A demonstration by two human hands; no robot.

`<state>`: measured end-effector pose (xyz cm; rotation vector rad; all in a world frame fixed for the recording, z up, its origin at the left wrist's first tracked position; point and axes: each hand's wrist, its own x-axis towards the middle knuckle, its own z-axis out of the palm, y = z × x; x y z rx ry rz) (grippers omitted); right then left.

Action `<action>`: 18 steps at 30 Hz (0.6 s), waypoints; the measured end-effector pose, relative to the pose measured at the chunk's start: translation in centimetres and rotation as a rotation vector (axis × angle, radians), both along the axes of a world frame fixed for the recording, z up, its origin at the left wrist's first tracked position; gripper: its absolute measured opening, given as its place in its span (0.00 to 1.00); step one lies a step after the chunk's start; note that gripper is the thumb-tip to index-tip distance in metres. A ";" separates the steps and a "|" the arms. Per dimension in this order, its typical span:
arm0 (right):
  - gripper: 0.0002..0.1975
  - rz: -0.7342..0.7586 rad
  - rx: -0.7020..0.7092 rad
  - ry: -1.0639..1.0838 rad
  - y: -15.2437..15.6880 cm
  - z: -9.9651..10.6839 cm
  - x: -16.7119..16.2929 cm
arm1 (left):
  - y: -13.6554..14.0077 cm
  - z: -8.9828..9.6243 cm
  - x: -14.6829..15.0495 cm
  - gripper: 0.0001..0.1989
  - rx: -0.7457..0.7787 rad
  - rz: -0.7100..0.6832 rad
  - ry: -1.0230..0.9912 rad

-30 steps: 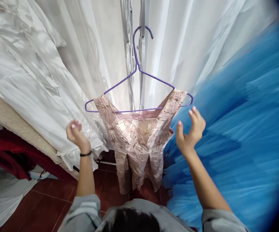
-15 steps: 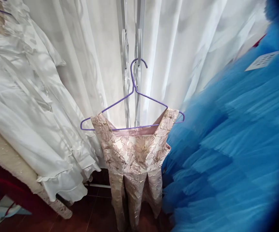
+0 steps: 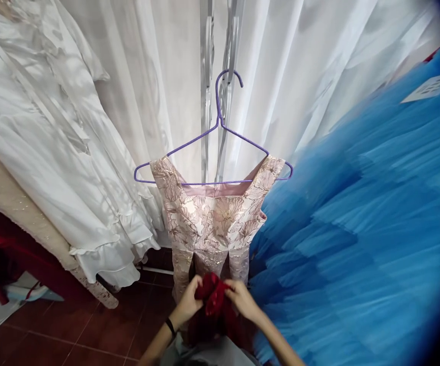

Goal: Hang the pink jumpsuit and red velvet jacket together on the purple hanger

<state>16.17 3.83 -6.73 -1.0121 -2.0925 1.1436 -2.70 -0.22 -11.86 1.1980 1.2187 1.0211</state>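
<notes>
And here we are, both hands busy, low and central, just in front of our body. The left hand [image 3: 194, 297], with a dark band [image 3: 170, 327] at its wrist, has its thumb and fingers closed together on one side of a red cloth [image 3: 213, 299]. The right hand [image 3: 240, 301] matches it from the other side, fingertips pinched tight, no daylight in either grip that we can make out. Between them the cloth is bunched at the top and drops away darker below; what sort of garment it is, we can't tell.

So the step in hand, as we judge it, is handling this cloth by its upper edge, two-handed. What does the next move call for? In our view, both pinches firm and level, and some care about the bunched fold sitting between the fingers.

Straight ahead, the pink dress [image 3: 220, 216] hangs by its straps from a purple hanger [image 3: 220, 121], hooked on a metal stand [image 3: 230, 56]. The cloth covers part of its skirt from where we look. White dress [image 3: 79, 168] to our left, blue dress [image 3: 360, 229] crowding in close on our right!
</notes>
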 end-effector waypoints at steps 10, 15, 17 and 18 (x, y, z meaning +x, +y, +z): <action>0.09 -0.294 0.890 0.480 7.7 30.4 -0.1 | 3.9 19.7 -0.1 0.35 0.730 0.353 0.521; 0.16 -0.276 0.936 0.799 11.7 36.9 -1.2 | 3.6 15.5 2.0 0.26 0.657 0.426 0.789; 0.16 -0.267 0.945 0.864 12.5 38.3 -1.0 | 3.0 14.0 2.9 0.24 0.693 0.522 0.898; 0.15 -0.289 0.936 0.865 12.7 38.8 -0.8 | 2.6 13.5 3.3 0.23 0.730 0.594 0.947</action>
